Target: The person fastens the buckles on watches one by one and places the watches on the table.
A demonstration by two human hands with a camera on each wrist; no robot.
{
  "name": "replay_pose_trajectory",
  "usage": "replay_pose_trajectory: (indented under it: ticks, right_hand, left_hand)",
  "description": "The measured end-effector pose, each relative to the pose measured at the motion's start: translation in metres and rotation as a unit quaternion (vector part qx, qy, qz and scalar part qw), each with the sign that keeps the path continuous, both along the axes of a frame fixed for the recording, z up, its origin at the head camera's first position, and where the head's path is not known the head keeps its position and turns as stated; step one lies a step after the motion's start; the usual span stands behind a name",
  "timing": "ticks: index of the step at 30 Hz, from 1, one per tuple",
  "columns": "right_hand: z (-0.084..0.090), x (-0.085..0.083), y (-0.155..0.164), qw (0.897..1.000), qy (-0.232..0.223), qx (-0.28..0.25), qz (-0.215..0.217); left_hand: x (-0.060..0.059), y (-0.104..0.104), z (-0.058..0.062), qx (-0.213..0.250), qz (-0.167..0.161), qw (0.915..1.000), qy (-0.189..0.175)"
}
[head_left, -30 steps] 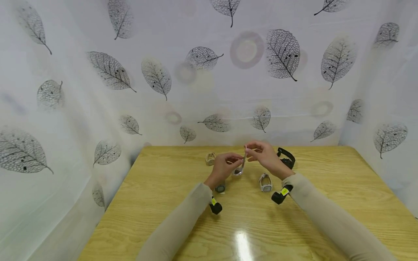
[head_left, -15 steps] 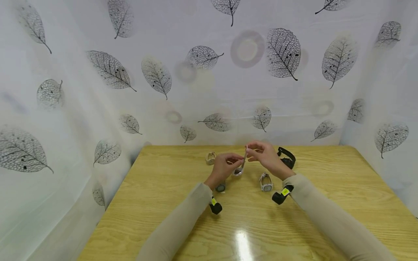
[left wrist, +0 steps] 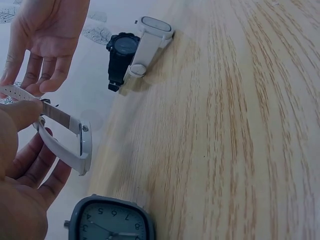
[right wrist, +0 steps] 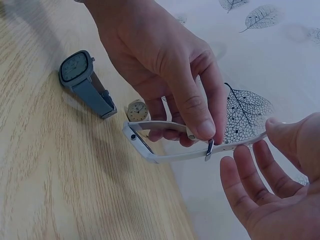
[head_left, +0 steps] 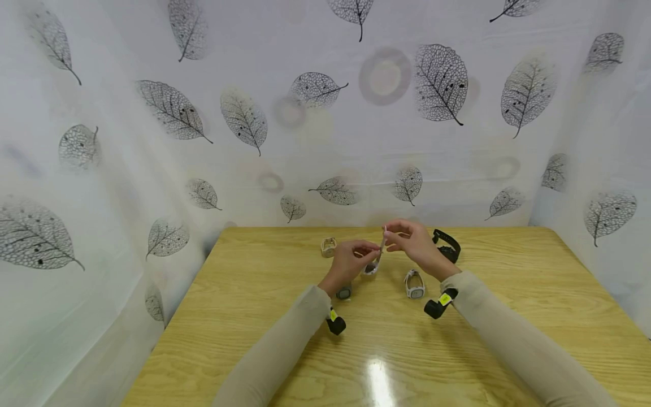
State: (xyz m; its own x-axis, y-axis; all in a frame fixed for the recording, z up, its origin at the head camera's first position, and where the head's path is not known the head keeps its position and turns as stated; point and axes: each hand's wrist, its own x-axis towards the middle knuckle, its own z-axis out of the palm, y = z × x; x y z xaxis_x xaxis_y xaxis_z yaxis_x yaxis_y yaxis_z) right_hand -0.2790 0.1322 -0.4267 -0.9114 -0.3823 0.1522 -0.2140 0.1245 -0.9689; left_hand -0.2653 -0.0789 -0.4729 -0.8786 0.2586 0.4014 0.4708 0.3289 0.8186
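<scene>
A white wristwatch is held up between both hands, its strap threaded through the buckle. My left hand pinches the strap beside the buckle between thumb and fingers. At the strap's free, holed end, my right hand pinches the tip, its other fingers spread below in the right wrist view. The watch case hangs at the lower end of the loop, its face turned away in the left wrist view. Near my left wrist lies a grey-blue square watch, partly hidden by that hand in the head view.
On the wooden table stand a beige watch behind my left hand, a second white watch below my right hand, and a black watch at its right. A leaf-patterned curtain rises behind the table's far edge.
</scene>
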Motion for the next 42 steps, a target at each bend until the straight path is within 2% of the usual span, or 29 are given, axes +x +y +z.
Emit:
replay_pose_trajectory:
  ticks: [8,20,28,35,42]
  right_hand:
    - [0.000,0.001,-0.001,1.000,-0.003,0.013,-0.004]
    - [-0.005,0.002,-0.002,0.999,0.021,0.044,-0.001]
    - [-0.010,0.001,-0.004,1.000,0.009,0.025,-0.004]
    - [-0.014,0.000,-0.005,1.000,0.014,0.008,-0.005]
    - [-0.016,-0.001,-0.008,0.999,0.024,0.020,-0.019]
  left_hand:
    - [0.001,0.001,0.000,-0.007,-0.003,0.9999,0.011]
    - [0.003,0.000,-0.002,-0.003,-0.009,0.9999,0.013]
    - [0.001,0.002,-0.002,-0.015,0.007,0.9990,0.042]
    - [0.002,0.000,-0.003,0.005,0.006,0.9999,0.008]
    - [0.002,-0.002,-0.004,0.026,0.001,0.9990,-0.035]
